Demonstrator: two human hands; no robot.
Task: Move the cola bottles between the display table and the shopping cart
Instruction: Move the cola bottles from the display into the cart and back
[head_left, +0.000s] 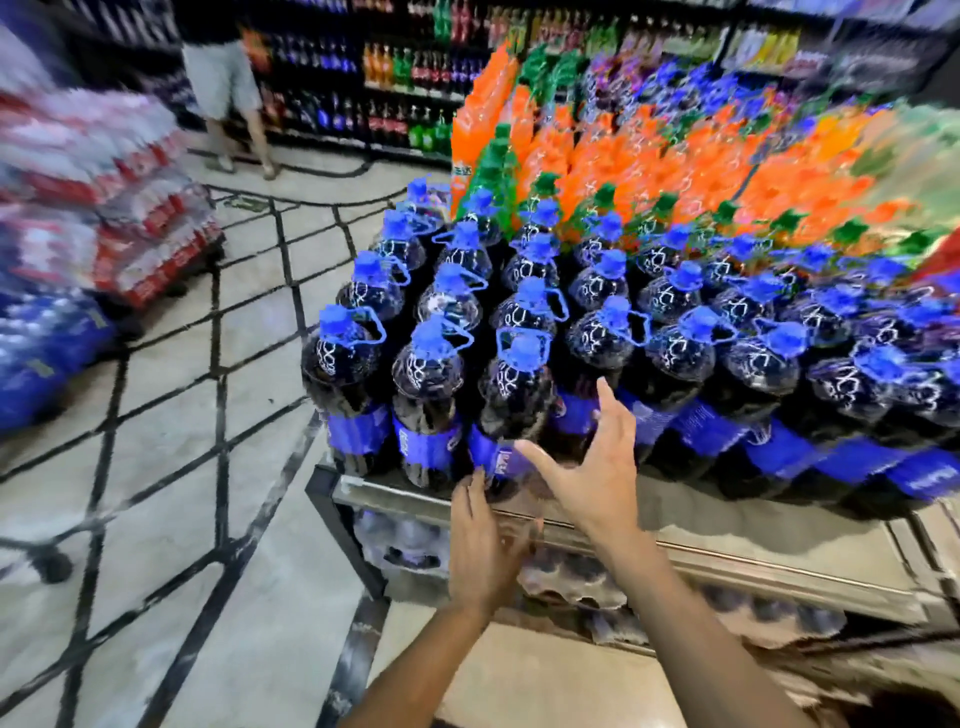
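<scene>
The cola bottles (519, 384) stand upright in close rows on the table (415, 501), dark liquid under blue caps and blue labels; the front row sits at the table's near edge. The third bottle from the left corner (511, 410) stands between the two hands. The left hand (485, 545) is low at the table edge, its fingers (475, 493) spread and pointing up toward the base of that bottle — whether they touch it cannot be told, the frame being blurred. The right hand (597, 478) is just right of the same bottle, fingers spread wide, thumb (540, 460) toward the label, fingertips near the neighbouring bottle's label; it grips nothing. Beyond the fingers, further rows carry green-capped bottles (545, 192) and orange bottles (649, 156). Below the hands, under the table top, lie wrapped packs (571, 577). Left of the fingers — tiled floor (171, 441) and stacked packs (104, 208).
</scene>
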